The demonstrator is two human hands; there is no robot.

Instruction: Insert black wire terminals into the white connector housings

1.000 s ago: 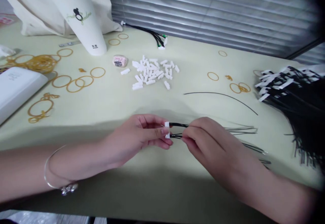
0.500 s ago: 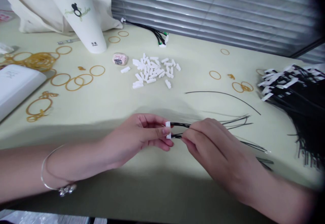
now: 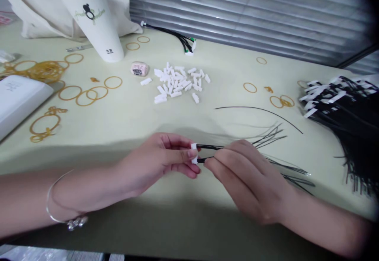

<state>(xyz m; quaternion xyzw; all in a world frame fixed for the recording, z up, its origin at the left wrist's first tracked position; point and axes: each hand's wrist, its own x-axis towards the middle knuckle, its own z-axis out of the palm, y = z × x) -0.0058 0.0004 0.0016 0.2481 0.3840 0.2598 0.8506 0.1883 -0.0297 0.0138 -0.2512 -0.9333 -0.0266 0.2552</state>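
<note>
Left hand pinching white connector; right hand gripping two black wires.

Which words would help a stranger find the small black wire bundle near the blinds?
Below the window blinds, at the table's back edge, look behind the heap of white connectors. There lies a black wire bundle with green-tipped ends, unlike the big black pile at right.

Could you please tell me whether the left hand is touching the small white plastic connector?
Touching: the head view shows the left hand pinching the small white plastic connector.
</note>
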